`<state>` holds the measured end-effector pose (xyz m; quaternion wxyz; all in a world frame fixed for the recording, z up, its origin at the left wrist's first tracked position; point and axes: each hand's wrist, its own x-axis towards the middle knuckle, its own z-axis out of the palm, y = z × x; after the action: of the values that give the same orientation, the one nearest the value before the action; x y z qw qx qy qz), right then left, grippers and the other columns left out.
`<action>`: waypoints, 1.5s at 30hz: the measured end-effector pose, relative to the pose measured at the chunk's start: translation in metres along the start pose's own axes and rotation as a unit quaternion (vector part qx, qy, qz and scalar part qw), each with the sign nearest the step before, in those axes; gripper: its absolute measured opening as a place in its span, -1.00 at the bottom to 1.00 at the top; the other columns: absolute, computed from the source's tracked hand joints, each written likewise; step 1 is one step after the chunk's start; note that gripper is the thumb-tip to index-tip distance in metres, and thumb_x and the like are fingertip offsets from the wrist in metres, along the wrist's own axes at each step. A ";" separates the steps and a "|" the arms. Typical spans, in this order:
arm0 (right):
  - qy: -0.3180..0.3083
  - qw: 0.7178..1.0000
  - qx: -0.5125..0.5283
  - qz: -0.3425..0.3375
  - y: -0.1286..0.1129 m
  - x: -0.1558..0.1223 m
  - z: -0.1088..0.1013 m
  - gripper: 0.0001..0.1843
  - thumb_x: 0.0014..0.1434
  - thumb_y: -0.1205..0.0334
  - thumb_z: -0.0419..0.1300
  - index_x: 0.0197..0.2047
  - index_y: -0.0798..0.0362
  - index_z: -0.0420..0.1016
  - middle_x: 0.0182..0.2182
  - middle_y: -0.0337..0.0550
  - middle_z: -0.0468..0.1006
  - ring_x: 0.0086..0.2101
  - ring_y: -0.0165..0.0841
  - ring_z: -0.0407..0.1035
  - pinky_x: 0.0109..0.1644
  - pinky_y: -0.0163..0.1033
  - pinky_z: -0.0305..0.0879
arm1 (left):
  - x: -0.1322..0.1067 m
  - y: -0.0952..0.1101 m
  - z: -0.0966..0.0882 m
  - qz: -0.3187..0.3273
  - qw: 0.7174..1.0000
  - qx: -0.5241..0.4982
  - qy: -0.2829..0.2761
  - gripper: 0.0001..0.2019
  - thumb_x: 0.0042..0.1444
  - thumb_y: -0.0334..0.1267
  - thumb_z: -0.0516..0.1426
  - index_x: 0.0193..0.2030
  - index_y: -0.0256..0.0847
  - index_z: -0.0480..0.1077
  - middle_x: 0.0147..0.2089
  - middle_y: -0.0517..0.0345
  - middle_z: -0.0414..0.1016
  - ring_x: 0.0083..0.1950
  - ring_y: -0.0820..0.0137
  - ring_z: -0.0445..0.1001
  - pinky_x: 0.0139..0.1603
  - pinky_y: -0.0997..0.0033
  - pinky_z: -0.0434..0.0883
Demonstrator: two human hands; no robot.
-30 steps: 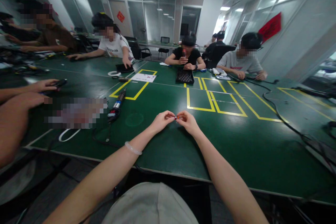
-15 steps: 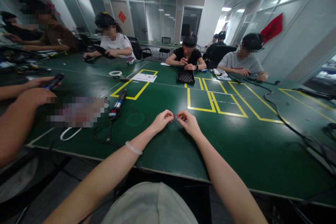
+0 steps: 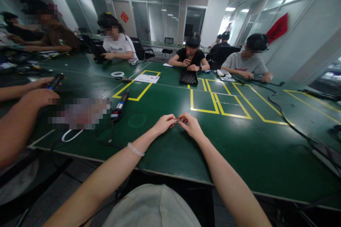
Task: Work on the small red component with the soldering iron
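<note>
Centrally: one small part (image 3: 177, 120), showing a touch of orange, mid-frame over the green table (image 3: 170, 159); mostly hidden in the grip, shape unclear. Left hand (image 3: 165, 123): thumb and fingers pinched on its left end. Right hand (image 3: 190, 125): pinched on its right end. Black tray (image 3: 189, 84), upper centre: patterned inside, contents too small to tell. Pixelated patch (image 3: 81, 113), left: unreadable. Corded tool (image 3: 119, 107), left of centre: lying, tip upward in frame. Co-worker's arms (image 3: 18, 113): cut off at left edge.
</note>
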<state>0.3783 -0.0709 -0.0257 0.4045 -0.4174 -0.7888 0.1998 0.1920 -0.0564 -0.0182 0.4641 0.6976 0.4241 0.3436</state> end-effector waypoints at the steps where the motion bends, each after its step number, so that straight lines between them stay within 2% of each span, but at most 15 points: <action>1: 0.000 1.000 0.008 0.001 0.000 0.000 0.000 -0.84 0.12 0.26 0.17 -0.19 0.02 0.43 -0.26 -0.16 0.52 -0.37 -0.37 0.37 -0.20 -0.24 0.31 | 0.000 0.000 0.000 -0.004 1.000 -0.010 -0.003 -0.81 0.03 -0.15 0.10 -0.43 -0.25 0.33 -0.57 0.30 0.29 -0.52 0.52 0.27 -0.46 0.52 0.20; 4: -0.002 0.998 0.054 0.016 0.002 0.000 0.000 -0.84 0.11 0.24 0.19 -0.19 0.03 0.41 -0.30 -0.18 0.52 -0.37 -0.39 0.37 -0.22 -0.25 0.31 | 0.001 0.001 0.001 -0.018 0.999 -0.035 -0.016 -0.80 0.02 -0.13 0.11 -0.44 -0.24 0.31 -0.59 0.31 0.27 -0.54 0.53 0.24 -0.47 0.52 0.18; 7: -0.004 0.986 0.152 0.063 0.004 0.001 0.002 -0.79 0.08 0.16 0.23 -0.22 0.05 0.38 -0.37 -0.21 0.50 -0.41 -0.41 0.37 -0.28 -0.27 0.30 | -0.001 0.002 0.002 -0.013 0.999 -0.038 -0.020 -0.75 0.08 -0.09 0.07 -0.44 -0.25 0.31 -0.56 0.27 0.31 -0.51 0.51 0.28 -0.45 0.50 0.20; 13: -0.034 0.915 0.350 0.197 0.003 0.002 0.003 -0.62 -0.01 -0.02 0.32 -0.30 0.10 0.38 -0.51 -0.22 0.51 -0.51 -0.44 0.39 -0.40 -0.31 0.31 | -0.003 0.001 0.002 0.078 0.995 -0.050 0.028 -0.73 0.11 -0.11 0.14 -0.12 -0.24 0.33 -0.33 0.20 0.44 -0.30 0.45 0.42 -0.22 0.44 0.34; 17: -0.048 0.871 0.425 0.242 -0.002 0.001 0.001 -0.59 -0.03 -0.04 0.35 -0.31 0.11 0.40 -0.50 -0.21 0.53 -0.52 -0.47 0.39 -0.45 -0.37 0.31 | -0.002 0.001 0.000 0.093 0.994 -0.050 0.023 -0.72 0.10 -0.10 0.16 -0.17 -0.27 0.37 -0.23 0.10 0.49 -0.21 0.41 0.45 -0.10 0.37 0.36; 24: -0.069 0.826 0.487 0.276 -0.003 0.000 0.001 -0.60 0.01 -0.07 0.33 -0.34 0.10 0.37 -0.52 -0.21 0.50 -0.55 -0.47 0.37 -0.51 -0.39 0.33 | -0.003 0.006 0.000 0.076 0.994 -0.071 0.019 -0.69 0.04 -0.10 0.21 -0.18 -0.30 0.39 -0.22 0.06 0.52 -0.20 0.40 0.47 -0.09 0.35 0.37; 31: -0.090 0.816 0.496 0.283 0.001 -0.001 0.001 -0.60 0.07 -0.09 0.27 -0.34 0.11 0.40 -0.52 -0.21 0.49 -0.55 -0.47 0.39 -0.54 -0.40 0.34 | -0.002 0.003 0.001 0.067 0.995 -0.070 0.013 -0.71 0.03 -0.10 0.22 -0.22 -0.30 0.39 -0.27 0.10 0.51 -0.24 0.41 0.46 -0.12 0.36 0.37; 38: -0.089 0.816 0.491 0.291 -0.001 -0.002 0.001 -0.62 0.05 -0.05 0.30 -0.33 0.10 0.38 -0.51 -0.20 0.51 -0.55 -0.47 0.39 -0.54 -0.41 0.34 | -0.004 0.004 -0.002 0.061 0.997 -0.046 0.002 -0.71 0.04 -0.10 0.20 -0.21 -0.30 0.38 -0.26 0.08 0.51 -0.25 0.41 0.45 -0.15 0.37 0.38; 42: -0.075 0.818 0.493 0.287 -0.002 -0.002 0.000 -0.63 0.00 0.00 0.35 -0.30 0.09 0.39 -0.47 -0.19 0.53 -0.53 -0.48 0.39 -0.50 -0.40 0.37 | -0.004 0.007 -0.009 0.067 0.998 -0.015 0.005 -0.65 0.07 -0.12 0.18 -0.06 -0.29 0.36 -0.24 0.08 0.51 -0.25 0.40 0.46 -0.14 0.36 0.38; 45: -0.060 0.818 0.493 0.290 -0.002 -0.002 0.000 -0.63 -0.02 0.01 0.36 -0.31 0.09 0.39 -0.46 -0.20 0.53 -0.53 -0.49 0.38 -0.49 -0.40 0.38 | -0.009 0.014 -0.025 0.072 0.995 0.053 0.043 -0.62 0.13 -0.10 0.11 0.03 -0.25 0.34 -0.20 0.06 0.51 -0.19 0.36 0.47 -0.09 0.33 0.38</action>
<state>0.3774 -0.0736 -0.0252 0.4314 -0.3587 -0.4504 0.6945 0.1703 -0.0582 0.0028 0.3815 0.7346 0.4101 0.3828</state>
